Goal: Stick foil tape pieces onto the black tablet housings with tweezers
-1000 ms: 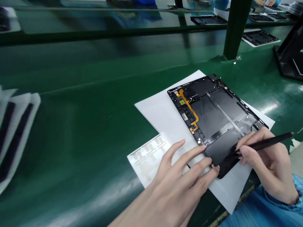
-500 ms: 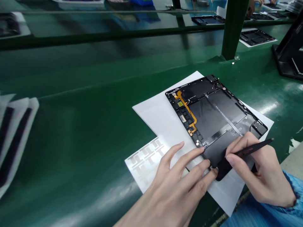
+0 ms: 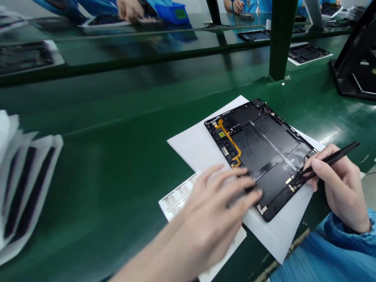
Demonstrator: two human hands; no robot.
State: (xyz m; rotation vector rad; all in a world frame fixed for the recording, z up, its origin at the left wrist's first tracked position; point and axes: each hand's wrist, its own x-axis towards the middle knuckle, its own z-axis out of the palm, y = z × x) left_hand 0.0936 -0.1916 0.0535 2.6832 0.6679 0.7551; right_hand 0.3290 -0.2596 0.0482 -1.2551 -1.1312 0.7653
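An opened black tablet housing (image 3: 264,145) lies at an angle on white paper (image 3: 188,143), with an orange flex cable (image 3: 229,137) along its left side. My right hand (image 3: 337,184) grips black tweezers (image 3: 337,156), their tips down by the small circuit parts at the housing's right edge. Over the housing's near left edge is my left hand (image 3: 214,207), fingers spread and slightly blurred; whether they touch the housing I cannot tell. Beneath that hand lies a sticker sheet (image 3: 173,199) with pale grey shapes, partly hidden.
Blurred white-edged sleeves (image 3: 32,188) with dark strips stand at the left. A green post (image 3: 279,43) rises behind the housing, and a black stand (image 3: 355,58) is at right. Across the ledge are more housings (image 3: 308,53), a blue bin (image 3: 173,13) and a co-worker's hand (image 3: 131,9).
My right hand has moved right with the tweezers, uncovering circuit parts on the housing's right edge. My left hand has lifted or slid slightly left. The camera view has tilted up a little.
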